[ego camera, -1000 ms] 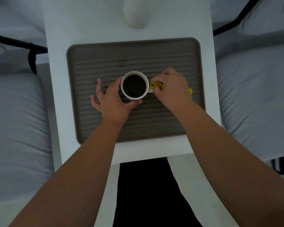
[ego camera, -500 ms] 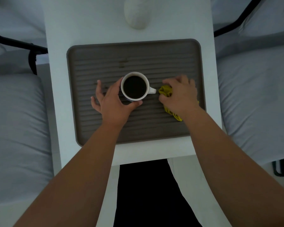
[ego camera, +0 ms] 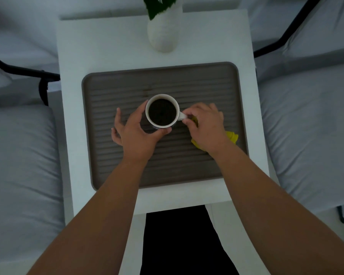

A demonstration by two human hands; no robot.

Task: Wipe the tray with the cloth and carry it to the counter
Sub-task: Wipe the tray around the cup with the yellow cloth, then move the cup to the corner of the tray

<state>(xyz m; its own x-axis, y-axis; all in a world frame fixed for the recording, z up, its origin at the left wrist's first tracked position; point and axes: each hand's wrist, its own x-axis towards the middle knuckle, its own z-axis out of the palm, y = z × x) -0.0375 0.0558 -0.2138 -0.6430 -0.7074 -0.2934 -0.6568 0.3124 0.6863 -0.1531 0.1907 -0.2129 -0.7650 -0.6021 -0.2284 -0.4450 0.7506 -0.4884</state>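
Observation:
A grey-brown ribbed tray (ego camera: 111, 90) lies on a small white table (ego camera: 99, 42). In the tray's middle stands a white mug (ego camera: 162, 112) full of dark coffee, its handle pointing right. My left hand (ego camera: 135, 132) cups the mug's left and near side. My right hand (ego camera: 205, 126) presses a yellow cloth (ego camera: 233, 137) onto the tray just right of the mug, fingertips beside the handle. Most of the cloth is hidden under that hand. A small dark stain (ego camera: 146, 92) marks the tray behind the mug.
A white vase (ego camera: 163, 34) with green leaves stands on the table behind the tray. Grey cushioned seats (ego camera: 18, 155) with black metal frames (ego camera: 42, 84) flank the table on both sides. My dark-clothed legs (ego camera: 179, 241) show below the table's near edge.
My right hand slid the cloth away from the mug toward the right, then back against the handle. My left hand stayed on the mug. The camera tilted, bringing the vase into view.

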